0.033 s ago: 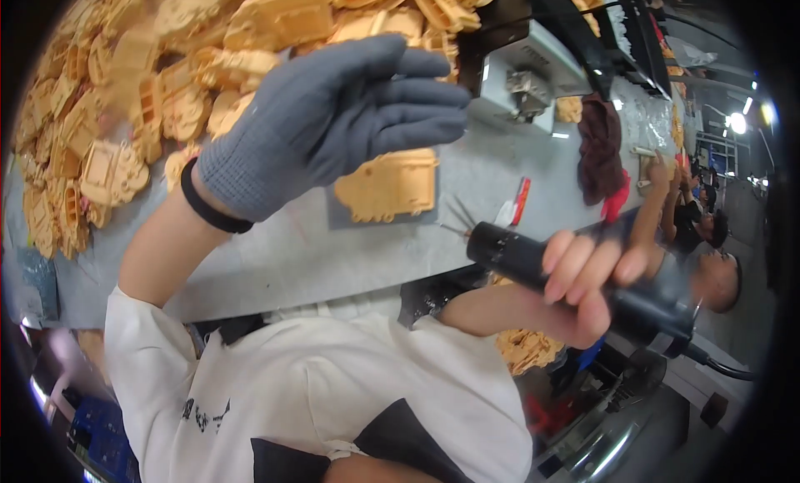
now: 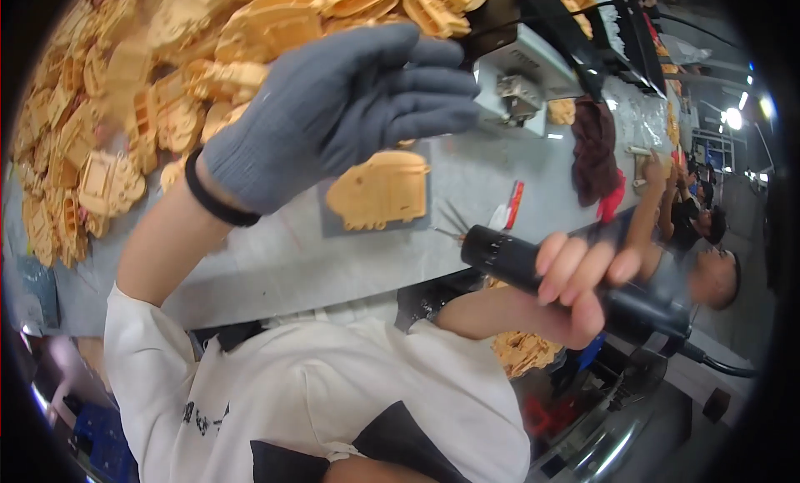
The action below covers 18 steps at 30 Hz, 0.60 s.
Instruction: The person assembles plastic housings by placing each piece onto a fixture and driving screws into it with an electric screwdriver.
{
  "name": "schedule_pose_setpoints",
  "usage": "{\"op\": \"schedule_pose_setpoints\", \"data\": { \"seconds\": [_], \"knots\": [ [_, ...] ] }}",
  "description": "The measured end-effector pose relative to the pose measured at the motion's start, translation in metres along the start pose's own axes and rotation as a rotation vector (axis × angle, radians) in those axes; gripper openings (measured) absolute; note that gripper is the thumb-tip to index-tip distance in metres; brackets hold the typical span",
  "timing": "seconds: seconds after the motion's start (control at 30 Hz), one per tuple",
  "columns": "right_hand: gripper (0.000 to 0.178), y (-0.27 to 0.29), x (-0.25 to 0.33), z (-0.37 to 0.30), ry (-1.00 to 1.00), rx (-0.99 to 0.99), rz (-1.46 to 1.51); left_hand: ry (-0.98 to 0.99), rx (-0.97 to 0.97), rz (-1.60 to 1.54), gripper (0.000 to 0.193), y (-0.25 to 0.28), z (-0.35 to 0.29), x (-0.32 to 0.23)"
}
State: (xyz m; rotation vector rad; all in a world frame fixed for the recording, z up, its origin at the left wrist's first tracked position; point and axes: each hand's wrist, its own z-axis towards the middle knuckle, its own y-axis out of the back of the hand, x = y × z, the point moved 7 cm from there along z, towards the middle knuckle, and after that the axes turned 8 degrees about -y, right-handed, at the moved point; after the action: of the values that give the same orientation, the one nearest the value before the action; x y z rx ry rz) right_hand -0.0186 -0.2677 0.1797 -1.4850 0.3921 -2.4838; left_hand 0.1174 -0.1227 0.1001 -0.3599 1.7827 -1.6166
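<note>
My left hand (image 2: 333, 108) wears a grey knit glove and is held over the table with its fingers stretched out, holding nothing. Just below its palm, a flat tan plastic casing (image 2: 379, 191) lies on a dark grey square pad (image 2: 337, 225), its upper edge partly behind the glove. My bare right hand (image 2: 579, 275) is wrapped round a black corded handheld power tool (image 2: 504, 254). Thin metal prongs at the tool's tip point left toward the casing, apart from it. The exact kind of tool cannot be made out.
Many tan plastic parts (image 2: 108, 183) are heaped at the far left. A white device with a metal block (image 2: 521, 95) stands behind the pad. A red-and-white tool (image 2: 512, 204) and a dark brown cloth (image 2: 593, 150) lie on the metal table. A person (image 2: 708, 279) sits at the right.
My left hand has shifted slightly right, showing more of the casing's left side. The whole view has shifted a little; my right hand still grips the tool.
</note>
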Motion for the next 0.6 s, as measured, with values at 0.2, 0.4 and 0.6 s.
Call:
{"op": "schedule_pose_setpoints", "data": {
  "seconds": [0.2, 0.4, 0.6],
  "knots": [
    [0.037, 0.004, -0.002, 0.007, 0.040, -0.056, 0.027, -0.854, 0.124, 1.441, 0.029, -0.076, 0.095, -0.035],
    [0.038, 0.009, -0.002, 0.013, 0.036, -0.054, 0.055, -1.080, 0.029, 1.628, 0.022, -0.044, 0.137, -0.010],
    [0.038, 0.007, -0.005, 0.015, 0.051, -0.090, 0.092, -1.374, 0.262, 2.002, 0.036, -0.051, 0.138, 0.009]
  ]
}}
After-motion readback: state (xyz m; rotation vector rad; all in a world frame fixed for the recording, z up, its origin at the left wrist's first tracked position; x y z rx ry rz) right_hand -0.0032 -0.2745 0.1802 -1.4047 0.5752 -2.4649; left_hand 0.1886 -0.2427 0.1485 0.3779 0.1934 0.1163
